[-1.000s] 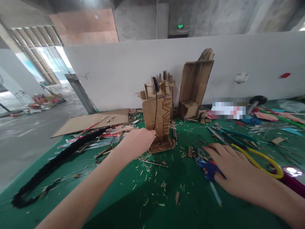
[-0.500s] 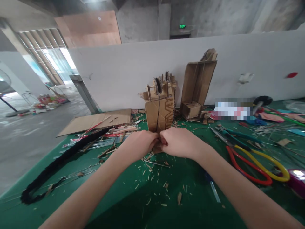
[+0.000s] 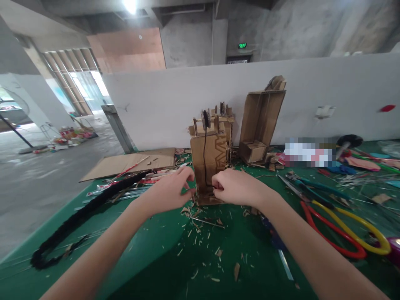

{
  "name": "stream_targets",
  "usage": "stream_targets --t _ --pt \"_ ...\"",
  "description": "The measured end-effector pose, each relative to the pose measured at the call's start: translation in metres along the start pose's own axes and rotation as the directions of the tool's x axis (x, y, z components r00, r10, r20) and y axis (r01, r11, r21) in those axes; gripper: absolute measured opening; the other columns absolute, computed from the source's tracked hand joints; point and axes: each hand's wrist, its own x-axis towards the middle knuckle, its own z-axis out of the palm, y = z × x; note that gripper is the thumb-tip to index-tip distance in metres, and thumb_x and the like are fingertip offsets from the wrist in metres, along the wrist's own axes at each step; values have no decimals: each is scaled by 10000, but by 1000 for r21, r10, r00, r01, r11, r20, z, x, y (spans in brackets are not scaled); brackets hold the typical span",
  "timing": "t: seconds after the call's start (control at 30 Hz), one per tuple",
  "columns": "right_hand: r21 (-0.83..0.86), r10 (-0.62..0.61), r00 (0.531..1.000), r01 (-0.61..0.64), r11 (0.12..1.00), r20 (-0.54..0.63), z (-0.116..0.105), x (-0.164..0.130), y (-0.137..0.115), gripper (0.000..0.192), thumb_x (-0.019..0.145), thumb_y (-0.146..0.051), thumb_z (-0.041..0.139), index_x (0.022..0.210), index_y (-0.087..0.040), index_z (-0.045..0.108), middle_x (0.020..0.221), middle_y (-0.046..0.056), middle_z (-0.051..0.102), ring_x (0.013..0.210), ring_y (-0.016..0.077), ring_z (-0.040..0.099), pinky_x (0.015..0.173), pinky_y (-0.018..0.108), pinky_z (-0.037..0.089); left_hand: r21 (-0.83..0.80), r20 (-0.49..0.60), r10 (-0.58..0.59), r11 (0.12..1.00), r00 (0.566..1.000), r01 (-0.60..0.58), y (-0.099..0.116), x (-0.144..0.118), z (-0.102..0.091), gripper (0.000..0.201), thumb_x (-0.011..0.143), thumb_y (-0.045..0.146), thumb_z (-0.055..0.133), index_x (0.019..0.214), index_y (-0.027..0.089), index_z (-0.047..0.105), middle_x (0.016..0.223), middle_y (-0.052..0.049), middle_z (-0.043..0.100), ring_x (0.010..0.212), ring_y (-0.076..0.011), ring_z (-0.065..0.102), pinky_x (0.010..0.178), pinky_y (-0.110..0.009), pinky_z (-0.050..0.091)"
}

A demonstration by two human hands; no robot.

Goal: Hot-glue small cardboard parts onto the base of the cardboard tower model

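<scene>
A black cord (image 3: 205,160) runs down the front of an upright cardboard box (image 3: 211,152) from a cardboard pulley wheel (image 3: 205,119) mounted on top. My right hand (image 3: 233,185) is closed in a pinch on the cord's lower end, in front of the box's base. To the left of the box, my left hand (image 3: 171,187) holds nothing, its thumb and fingers apart and curved toward the box's lower left edge. Behind the wheel, a second small wheel (image 3: 222,109) sits on the cardboard structure.
An open cardboard case (image 3: 262,121) leans against the white partition (image 3: 156,108). Scissors with red and yellow handles (image 3: 334,250) and teal-handled pliers (image 3: 321,185) lie right. Left are a fuzzy black strip (image 3: 90,212) and flat cardboard (image 3: 131,162). Scraps litter the green table (image 3: 162,266).
My left hand has let go at the cord and moved left, its fingers opening. The right hand keeps its pinch, and the cord's lower end now bends toward it. The view has tilted up slightly.
</scene>
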Motion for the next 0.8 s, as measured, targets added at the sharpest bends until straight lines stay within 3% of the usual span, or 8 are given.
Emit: stream_targets --t 0.07,0.13,0.23,0.33,0.43,0.57,0.7,0.8 --pt "40 -12 1000 12 999 7 -2 0 0 160 753 -235 459 641 -186 564 605 20 552 492 97 418 468 248 229 -17 11 -54 998 998 54 -13 0 2 248 859 390 409 958 171 475 868 -59 602 760 -179 567 625 -287 407" --pt "86 -32 999 31 996 11 -2 -1 -2 167 770 -241 454 668 -190 577 608 15 554 496 95 416 480 249 233 -77 110 -65 994 992 74 -22 2 6 330 868 453 389 978 163 502 862 -62 616 757 -179 573 626 -281 415" --pt "167 -67 998 64 984 12 -2 1 -5 169 782 -250 457 706 -188 594 636 17 569 512 92 428 492 249 243 -224 312 -1 972 950 75 -28 4 13 389 892 491 323 957 182 552 850 -39 633 752 -162 583 628 -258 422" --pt "261 -99 995 92 961 11 -1 3 -6 180 801 -264 446 765 -194 608 671 18 593 530 94 448 501 250 260 -383 399 53 917 916 114 -29 5 20 399 890 513 322 961 197 553 827 -20 638 743 -156 595 616 -244 425" --pt "335 -109 994 94 937 27 1 6 -6 183 807 -279 452 809 -191 613 685 25 612 537 97 461 505 254 273 -472 387 72 872 919 130 -30 5 27 375 837 528 436 989 198 526 852 -25 639 759 -168 598 616 -253 433" --pt "373 -105 994 92 923 16 4 8 -5 185 805 -288 457 797 -180 607 674 29 616 530 98 471 499 256 274 -475 331 61 873 942 110 -33 4 36 394 755 486 574 1003 194 483 888 -38 628 750 -177 594 622 -279 439" --pt "385 -117 993 108 916 -1 4 8 -3 178 804 -291 452 797 -190 598 661 17 617 533 100 479 494 255 272 -437 314 65 896 947 83 -29 2 33 390 762 467 568 1027 200 463 936 -43 607 737 -167 585 605 -277 434" --pt "376 -129 992 124 918 -14 4 7 -2 173 801 -282 453 805 -192 600 665 14 618 537 98 480 493 255 271 -341 218 54 940 974 25 -23 2 25 343 787 465 533 999 200 483 952 -45 582 763 -167 564 609 -277 426"
